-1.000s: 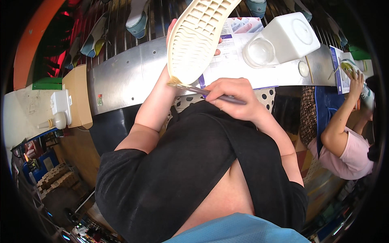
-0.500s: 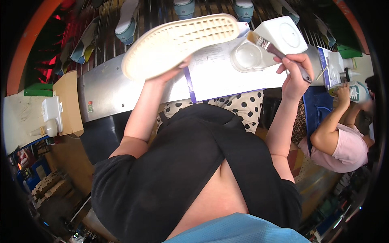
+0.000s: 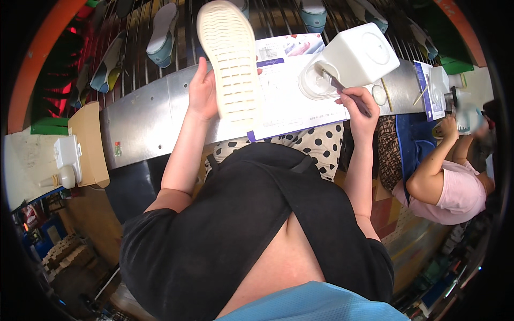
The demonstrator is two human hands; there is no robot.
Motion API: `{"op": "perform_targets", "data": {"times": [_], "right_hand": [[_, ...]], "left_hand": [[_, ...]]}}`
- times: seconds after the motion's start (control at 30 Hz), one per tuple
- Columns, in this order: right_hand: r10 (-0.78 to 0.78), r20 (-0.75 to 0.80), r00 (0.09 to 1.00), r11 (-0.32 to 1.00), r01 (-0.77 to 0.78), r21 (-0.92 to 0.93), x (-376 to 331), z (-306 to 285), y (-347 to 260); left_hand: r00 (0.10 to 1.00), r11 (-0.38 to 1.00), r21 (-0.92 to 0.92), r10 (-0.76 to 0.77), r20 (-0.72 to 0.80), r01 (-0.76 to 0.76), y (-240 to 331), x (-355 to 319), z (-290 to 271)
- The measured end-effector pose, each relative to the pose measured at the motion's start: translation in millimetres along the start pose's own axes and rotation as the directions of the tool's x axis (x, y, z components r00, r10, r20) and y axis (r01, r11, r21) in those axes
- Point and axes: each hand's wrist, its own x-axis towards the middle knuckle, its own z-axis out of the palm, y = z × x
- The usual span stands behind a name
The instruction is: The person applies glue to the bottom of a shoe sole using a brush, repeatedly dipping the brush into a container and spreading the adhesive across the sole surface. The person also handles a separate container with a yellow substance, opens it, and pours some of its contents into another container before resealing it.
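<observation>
My left hand [image 3: 204, 93] holds a cream shoe sole [image 3: 233, 59] upright, its grooved underside showing. The thumb stands along its left edge, and the other fingers go behind it, with fingertips just showing on the right. In my right hand [image 3: 363, 107] is the dark handle of a paintbrush [image 3: 337, 83]. The bristles are down inside a clear round container [image 3: 306, 85], where the liquid, if any, is hard to make out. Directly beside that container lies a big white plastic jug [image 3: 356, 53]. Printed sheets [image 3: 289, 115] are spread beneath them.
Metal rods [image 3: 286, 16] run behind the metal worktop [image 3: 134, 134], carrying several blue and grey shoe parts [image 3: 162, 37]. A small round lid [image 3: 378, 95] and a thin stick [image 3: 386, 96] lie right of the jug. A cardboard piece [image 3: 88, 144] stands left. A co-worker in pink [image 3: 447, 192] sits at right.
The sole has turned from lying slantwise to upright and shifted left of the container. My right hand has come down and left, taking the brush from the air into the container.
</observation>
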Motion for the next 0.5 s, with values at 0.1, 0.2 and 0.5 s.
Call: {"op": "perform_targets", "data": {"times": [0.1, 0.2, 0.5], "right_hand": [[-0.12, -0.03, 0.992, 0.993, 0.119, -0.021, -10.5, -9.4, 5.2], [0.024, -0.157, 0.987, 0.962, 0.02, 0.272, -21.9, -12.1, 27.3], [0.359, 0.329, 0.873, -0.052, -0.333, 0.942, -12.3, -2.9, 42.1]], "left_hand": [[0.996, 0.997, 0.044, -0.06, -0.065, 0.063, -9.4, 11.7, -0.6], [0.981, 0.988, 0.039, -0.141, -0.134, 0.147, -21.2, 18.0, 0.0], [0.96, 0.968, 0.015, -0.248, -0.126, 0.252, -33.5, 21.1, 8.2]]}}
